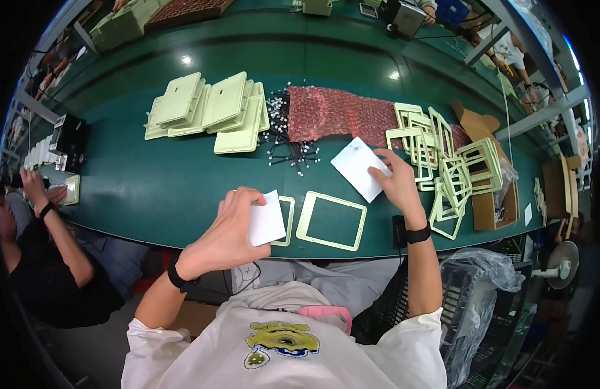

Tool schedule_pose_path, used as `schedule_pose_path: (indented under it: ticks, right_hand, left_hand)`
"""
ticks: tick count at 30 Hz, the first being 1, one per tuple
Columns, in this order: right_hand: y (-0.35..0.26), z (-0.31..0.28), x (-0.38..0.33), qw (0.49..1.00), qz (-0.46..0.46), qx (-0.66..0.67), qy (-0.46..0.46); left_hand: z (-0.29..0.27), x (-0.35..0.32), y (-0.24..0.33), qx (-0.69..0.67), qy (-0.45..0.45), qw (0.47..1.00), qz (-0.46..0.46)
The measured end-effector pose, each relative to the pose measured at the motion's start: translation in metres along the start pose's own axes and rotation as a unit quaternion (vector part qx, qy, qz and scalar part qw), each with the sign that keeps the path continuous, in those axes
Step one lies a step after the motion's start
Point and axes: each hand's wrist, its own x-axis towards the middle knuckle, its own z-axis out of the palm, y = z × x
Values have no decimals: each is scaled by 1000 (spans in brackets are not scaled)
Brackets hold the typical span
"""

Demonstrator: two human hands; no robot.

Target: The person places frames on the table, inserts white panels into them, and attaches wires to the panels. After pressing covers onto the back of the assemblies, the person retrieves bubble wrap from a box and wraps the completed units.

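Observation:
My left hand [230, 223] is closed on a small white sheet [267, 219], gripped by its edges between thumb and fingers. The sheet hangs over a pale green frame [286, 222] and hides most of it. Just right of that, a second pale green rectangular frame [332, 221] lies flat near the table's front edge. In my right hand [398, 181] is another white sheet [357, 170], pinched at its right side and tilted above the table. Whether each is one sheet or a thin stack, I cannot tell.
Pale green panels [209, 110] are stacked at the back left. Black cables with white connectors [293, 152] lie beside red bubble wrap [339, 115]. Loose frames [452, 172] pile up on the right by a cardboard box [496, 211]. A co-worker [60, 259] sits at the left.

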Motion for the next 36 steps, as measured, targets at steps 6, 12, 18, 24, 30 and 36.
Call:
schedule_pose_path:
  ticks: [6, 12, 18, 24, 30, 36]
  right_hand:
    - [-30, 5, -11, 964, -77, -253, -13]
    - [-32, 4, 4, 962, -84, -246, -87]
    - [-45, -16, -10, 971, -95, -192, -103]
    - [-71, -7, -80, 937, -245, -193, -159]
    - [-73, 19, -89, 934, -244, -207, -161]
    - [-69, 16, -82, 916, -281, -230, -171]
  left_hand:
    - [5, 17, -31, 109, -39, 988, 106]
    - [22, 28, -41, 162, -53, 970, 175]
    - [30, 24, -44, 178, -48, 964, 193]
    - [31, 30, -46, 184, -62, 957, 215]
    - [27, 37, -44, 191, -90, 950, 232]
    - [31, 36, -49, 182, -103, 951, 226]
